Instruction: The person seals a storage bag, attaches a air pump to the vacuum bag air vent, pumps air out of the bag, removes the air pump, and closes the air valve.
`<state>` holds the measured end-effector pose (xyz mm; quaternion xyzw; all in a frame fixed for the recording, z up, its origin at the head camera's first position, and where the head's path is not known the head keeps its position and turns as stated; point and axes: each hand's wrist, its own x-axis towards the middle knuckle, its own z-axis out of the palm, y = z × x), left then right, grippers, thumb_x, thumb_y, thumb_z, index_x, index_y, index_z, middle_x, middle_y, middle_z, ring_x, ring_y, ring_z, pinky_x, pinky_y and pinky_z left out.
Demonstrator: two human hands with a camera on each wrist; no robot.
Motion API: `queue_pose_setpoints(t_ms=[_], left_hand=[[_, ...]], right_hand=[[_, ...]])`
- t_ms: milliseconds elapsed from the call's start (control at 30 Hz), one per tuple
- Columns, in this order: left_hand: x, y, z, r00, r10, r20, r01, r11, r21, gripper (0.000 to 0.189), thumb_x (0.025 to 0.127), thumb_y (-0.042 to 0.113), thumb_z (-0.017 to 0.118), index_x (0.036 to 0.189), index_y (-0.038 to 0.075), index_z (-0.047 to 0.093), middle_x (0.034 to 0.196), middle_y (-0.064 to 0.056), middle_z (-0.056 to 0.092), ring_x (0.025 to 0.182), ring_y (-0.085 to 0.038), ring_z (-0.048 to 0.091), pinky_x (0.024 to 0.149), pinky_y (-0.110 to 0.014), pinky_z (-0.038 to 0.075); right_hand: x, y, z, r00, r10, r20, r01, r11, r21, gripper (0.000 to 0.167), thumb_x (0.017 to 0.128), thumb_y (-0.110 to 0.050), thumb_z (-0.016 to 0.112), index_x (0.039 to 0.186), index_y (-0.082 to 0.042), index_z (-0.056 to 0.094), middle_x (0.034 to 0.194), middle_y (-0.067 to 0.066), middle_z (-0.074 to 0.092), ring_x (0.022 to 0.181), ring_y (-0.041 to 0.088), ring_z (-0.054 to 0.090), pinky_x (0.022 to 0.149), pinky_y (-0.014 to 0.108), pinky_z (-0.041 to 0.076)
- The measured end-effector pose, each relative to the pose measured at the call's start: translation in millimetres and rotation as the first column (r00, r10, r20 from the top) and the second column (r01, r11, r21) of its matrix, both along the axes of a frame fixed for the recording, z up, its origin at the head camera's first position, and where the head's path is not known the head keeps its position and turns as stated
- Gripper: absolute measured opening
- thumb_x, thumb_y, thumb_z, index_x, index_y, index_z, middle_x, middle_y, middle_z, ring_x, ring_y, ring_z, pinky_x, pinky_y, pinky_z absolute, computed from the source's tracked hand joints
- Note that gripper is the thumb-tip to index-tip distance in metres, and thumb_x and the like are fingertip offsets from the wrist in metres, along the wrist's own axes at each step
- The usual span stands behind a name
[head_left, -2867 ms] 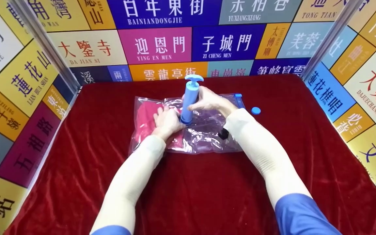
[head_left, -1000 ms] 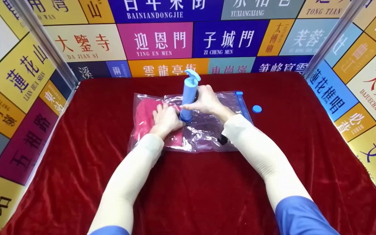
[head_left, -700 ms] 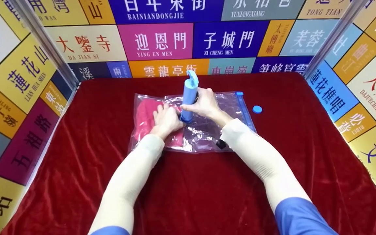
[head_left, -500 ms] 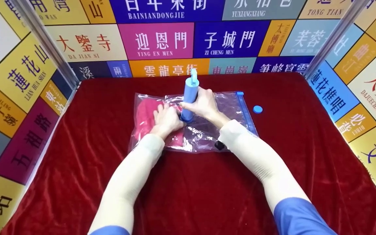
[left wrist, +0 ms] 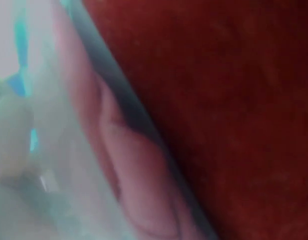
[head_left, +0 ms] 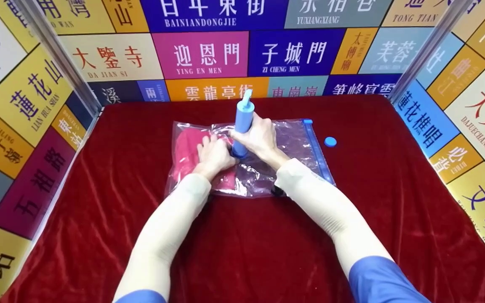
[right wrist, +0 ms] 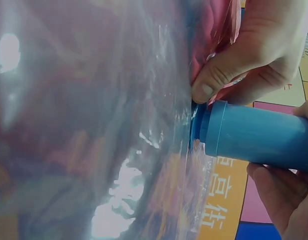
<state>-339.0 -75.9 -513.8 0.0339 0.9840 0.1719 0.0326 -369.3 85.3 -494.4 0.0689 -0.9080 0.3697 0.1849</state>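
Observation:
A light blue hand pump (head_left: 243, 120) stands nearly upright on the round blue valve (right wrist: 197, 122) of a clear vacuum storage bag (head_left: 295, 136). My right hand (head_left: 259, 136) grips the pump's barrel, thumb on the near side. The pump's handle shows edge-on at the top. My left hand (head_left: 214, 155) rests on the bag over a folded pink-red cloth (head_left: 187, 147) inside it. Its other fingers spread on the plastic, while thumb (right wrist: 206, 87) and forefinger pinch close at the valve. The left wrist view is mostly hazy plastic with the cloth (left wrist: 136, 170) behind it.
A round blue cap (head_left: 330, 142) lies right of the bag. A blue zip strip (head_left: 319, 151) with a slider runs along the bag's right edge. Dark red velvet (head_left: 263, 244) covers the table. Lettered panels (head_left: 204, 54) wall the back and both sides.
The pump's handle has turned from broadside to edge-on. My right hand and forearm have swung left and toward me around the barrel, baring more of the zip strip. My left hand stays put.

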Motion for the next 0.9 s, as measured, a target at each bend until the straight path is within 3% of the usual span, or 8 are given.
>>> queue_pose_setpoints(t_ms=[200, 367, 467, 733, 900], left_hand=[[1.0, 3.3, 4.7, 1.000, 0.020, -0.014, -0.020, 0.999, 0.026, 0.074, 0.084, 0.054, 0.095, 0.138, 0.009, 0.074, 0.153, -0.022, 0.062, 0.145, -0.043, 0.054, 0.126, -0.067, 0.043], [-2.2, 8.4, 5.9, 0.991, 0.060, -0.124, -0.038, 0.983, 0.178, 0.057, 0.082, 0.054, 0.095, 0.119, 0.015, 0.077, 0.119, -0.010, 0.079, 0.117, -0.035, 0.073, 0.104, -0.056, 0.061], [-3.8, 10.9, 5.0, 0.980, 0.082, -0.180, -0.034, 0.966, 0.258, 0.045, 0.084, 0.046, 0.093, 0.112, 0.015, 0.077, 0.105, -0.006, 0.081, 0.102, -0.032, 0.077, 0.092, -0.051, 0.065], [-4.3, 11.8, 2.2, 0.967, 0.107, -0.230, -0.041, 0.961, 0.274, 0.046, 0.086, 0.044, 0.094, 0.119, 0.015, 0.082, 0.113, -0.011, 0.087, 0.104, -0.037, 0.082, 0.095, -0.052, 0.066], [-5.7, 11.7, 4.0, 0.967, 0.070, -0.244, -0.003, 0.964, 0.265, 0.054, 0.085, 0.046, 0.094, 0.131, 0.021, 0.082, 0.123, -0.010, 0.086, 0.110, -0.037, 0.082, 0.097, -0.052, 0.066]], right_hand=[[-0.9, -1.3, 0.1, 1.000, -0.003, 0.006, 0.003, 1.000, -0.002, 0.052, 0.078, -0.052, 0.094, 0.111, -0.016, 0.077, 0.096, 0.009, 0.086, 0.089, 0.034, 0.084, 0.086, 0.051, 0.069], [-1.1, 0.7, 2.5, 1.000, -0.009, 0.011, 0.009, 1.000, 0.012, 0.052, 0.077, -0.054, 0.093, 0.109, -0.017, 0.077, 0.094, 0.009, 0.086, 0.086, 0.034, 0.083, 0.083, 0.052, 0.069], [-1.0, 3.1, 3.8, 1.000, -0.022, 0.019, 0.021, 1.000, 0.021, 0.054, 0.076, -0.058, 0.092, 0.108, -0.018, 0.076, 0.092, 0.008, 0.086, 0.086, 0.033, 0.083, 0.083, 0.052, 0.068], [0.2, 9.1, 5.3, 0.999, 0.025, 0.044, -0.026, 0.999, 0.025, 0.061, 0.077, -0.067, 0.092, 0.110, -0.018, 0.077, 0.096, 0.007, 0.086, 0.089, 0.031, 0.084, 0.086, 0.050, 0.068], [4.5, 17.7, 13.6, 0.993, 0.066, 0.103, -0.073, 0.996, 0.060, 0.065, 0.077, -0.070, 0.093, 0.113, -0.017, 0.081, 0.098, 0.005, 0.087, 0.087, 0.026, 0.082, 0.080, 0.046, 0.066]])
